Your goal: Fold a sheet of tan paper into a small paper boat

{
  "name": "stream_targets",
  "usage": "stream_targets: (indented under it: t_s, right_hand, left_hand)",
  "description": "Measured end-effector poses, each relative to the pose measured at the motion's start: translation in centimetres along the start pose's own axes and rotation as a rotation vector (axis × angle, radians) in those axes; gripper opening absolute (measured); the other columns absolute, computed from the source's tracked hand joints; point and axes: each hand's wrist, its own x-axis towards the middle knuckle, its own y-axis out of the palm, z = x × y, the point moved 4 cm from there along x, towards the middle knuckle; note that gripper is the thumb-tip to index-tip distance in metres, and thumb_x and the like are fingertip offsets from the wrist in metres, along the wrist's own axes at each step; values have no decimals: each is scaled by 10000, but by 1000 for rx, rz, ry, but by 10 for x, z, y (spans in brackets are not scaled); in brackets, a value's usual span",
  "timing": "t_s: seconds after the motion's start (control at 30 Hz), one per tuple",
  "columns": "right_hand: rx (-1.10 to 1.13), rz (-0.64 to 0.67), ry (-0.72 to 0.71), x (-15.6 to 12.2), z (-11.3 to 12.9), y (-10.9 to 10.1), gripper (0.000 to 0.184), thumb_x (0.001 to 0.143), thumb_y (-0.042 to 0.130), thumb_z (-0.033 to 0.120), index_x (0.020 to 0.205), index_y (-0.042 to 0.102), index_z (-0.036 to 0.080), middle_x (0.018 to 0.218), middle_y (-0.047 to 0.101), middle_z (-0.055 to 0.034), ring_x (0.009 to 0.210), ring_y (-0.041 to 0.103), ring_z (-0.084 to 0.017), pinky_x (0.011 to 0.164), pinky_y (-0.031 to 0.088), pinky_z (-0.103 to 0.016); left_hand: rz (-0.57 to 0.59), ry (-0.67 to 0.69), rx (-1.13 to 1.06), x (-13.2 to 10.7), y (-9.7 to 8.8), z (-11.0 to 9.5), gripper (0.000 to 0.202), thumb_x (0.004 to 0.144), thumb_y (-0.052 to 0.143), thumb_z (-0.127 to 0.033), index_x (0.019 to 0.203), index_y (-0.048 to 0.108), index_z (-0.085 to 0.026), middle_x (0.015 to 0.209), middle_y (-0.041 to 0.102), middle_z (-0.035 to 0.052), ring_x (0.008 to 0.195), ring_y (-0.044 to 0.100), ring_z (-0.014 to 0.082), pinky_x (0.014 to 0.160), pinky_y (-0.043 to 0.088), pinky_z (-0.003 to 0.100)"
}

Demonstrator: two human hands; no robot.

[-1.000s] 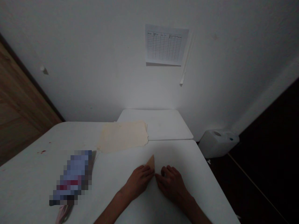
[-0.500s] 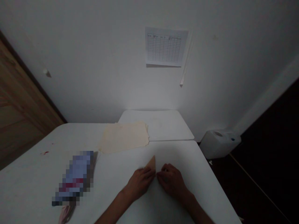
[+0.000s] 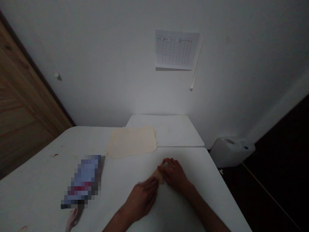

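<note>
A small piece of folded tan paper (image 3: 158, 176) lies on the white table between my hands. My left hand (image 3: 145, 195) holds its near left part, fingers pressed together on it. My right hand (image 3: 174, 174) has its fingers bent over the upper right part of the paper, pinching or pressing it there; its fingertips are partly hidden. Beyond the hands, to the left, lie flat cream sheets (image 3: 132, 141) with uneven edges, one over another.
A blurred-out blue item (image 3: 85, 178) with a pinkish strap (image 3: 72, 217) lies on the table (image 3: 116, 187) at left. A white plastic jerrycan (image 3: 230, 154) stands beyond the right edge. A printed chart (image 3: 176, 50) hangs on the wall.
My right hand has moved forward onto the far end of the paper, covering its pointed tip. My left hand has slid slightly nearer to me. The view has shifted a little left.
</note>
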Motion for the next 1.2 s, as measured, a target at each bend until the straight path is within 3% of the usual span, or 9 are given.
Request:
stream_targets:
  t_s: [0.17, 0.5, 0.63, 0.73, 0.83, 0.97, 1.1, 1.2]
  right_hand:
    - [-14, -41, 114, -6, -4, -2, 270, 923, 542, 338, 1178, 622, 302, 1141, 564, -81, 1023, 497, -239, 892, 356, -377]
    - [8, -47, 162, -5, -5, -1, 281, 889, 575, 353, 1153, 610, 264, 1141, 581, -77, 1051, 509, -239, 927, 356, -391]
    - [56, -23, 105, -1, -8, 0, 414, 879, 579, 319, 1282, 528, 241, 1280, 546, -89, 1138, 469, -259, 966, 336, -405]
    - [103, 28, 57, 4, -11, 0, 432, 851, 617, 298, 1273, 530, 259, 1322, 527, -71, 1173, 445, -257, 983, 320, -404]
    - [164, 75, 61, 11, -16, -1, 339, 788, 682, 291, 1112, 601, 235, 1249, 557, -61, 1134, 463, -236, 965, 332, -378]
    - [215, 101, 80, 17, -23, -2, 282, 717, 738, 284, 961, 618, 206, 1106, 592, -44, 1037, 502, -209, 916, 358, -342]
    - [269, 51, 130, 16, -29, -2, 252, 681, 766, 244, 883, 622, 194, 940, 631, -24, 919, 547, -196, 847, 393, -316]
    - [405, -27, 182, 12, -29, -6, 139, 746, 707, 234, 835, 608, 195, 820, 643, -2, 772, 572, -164, 720, 425, -271]
  left_hand:
    - [-28, -107, 105, -25, 4, 5, 389, 906, 479, -204, 1288, 548, -191, 1333, 582, 97, 1225, 549, 237, 972, 515, 372]
    - [-181, -180, 271, -43, -1, 8, 271, 914, 445, -198, 1058, 673, -165, 1138, 703, 95, 1100, 639, 261, 894, 570, 389]
    - [-219, -142, 280, -46, -5, 9, 267, 910, 450, -192, 1086, 651, -179, 1111, 712, 82, 1074, 651, 260, 872, 577, 376]
    - [-262, -183, 271, -39, -6, 12, 279, 922, 439, -194, 1136, 617, -191, 1012, 730, 75, 974, 680, 249, 827, 584, 375]
    - [-266, -277, 225, -24, -4, 20, 251, 923, 468, -232, 1124, 610, -184, 951, 708, 93, 883, 672, 247, 796, 575, 399]
    - [-277, -349, 133, -4, -1, 34, 236, 866, 577, -245, 1085, 622, -171, 1034, 654, 120, 960, 616, 276, 840, 537, 445]
    - [-315, -346, -52, 6, 0, 48, 228, 835, 627, -234, 1060, 637, -196, 985, 616, 87, 943, 595, 253, 807, 533, 410]
    - [-346, -341, -227, 11, -2, 55, 224, 849, 601, -214, 1071, 631, -211, 999, 596, 66, 911, 604, 215, 789, 538, 372]
